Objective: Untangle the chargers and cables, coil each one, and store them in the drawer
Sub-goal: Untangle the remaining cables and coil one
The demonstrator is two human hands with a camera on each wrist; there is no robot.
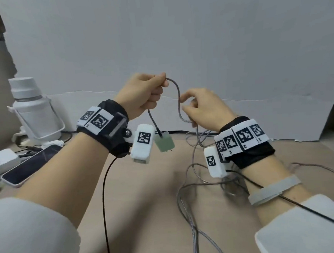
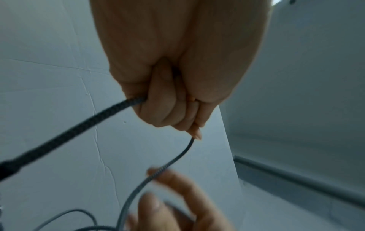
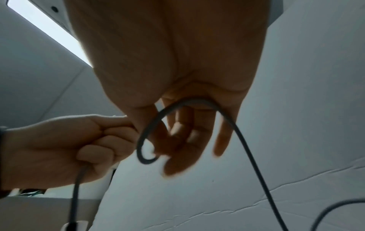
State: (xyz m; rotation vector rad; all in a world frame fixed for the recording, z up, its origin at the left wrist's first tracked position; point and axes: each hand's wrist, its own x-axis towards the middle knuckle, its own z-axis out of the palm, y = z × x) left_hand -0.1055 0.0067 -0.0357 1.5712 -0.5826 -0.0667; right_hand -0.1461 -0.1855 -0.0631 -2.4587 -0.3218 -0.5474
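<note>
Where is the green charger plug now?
In the head view, the green charger plug hangs mid-air on its grey cable, just below the left hand.

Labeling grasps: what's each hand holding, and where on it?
Left hand grips the grey cable near its green charger. Right hand has the same cable looped over its fingers.
</note>
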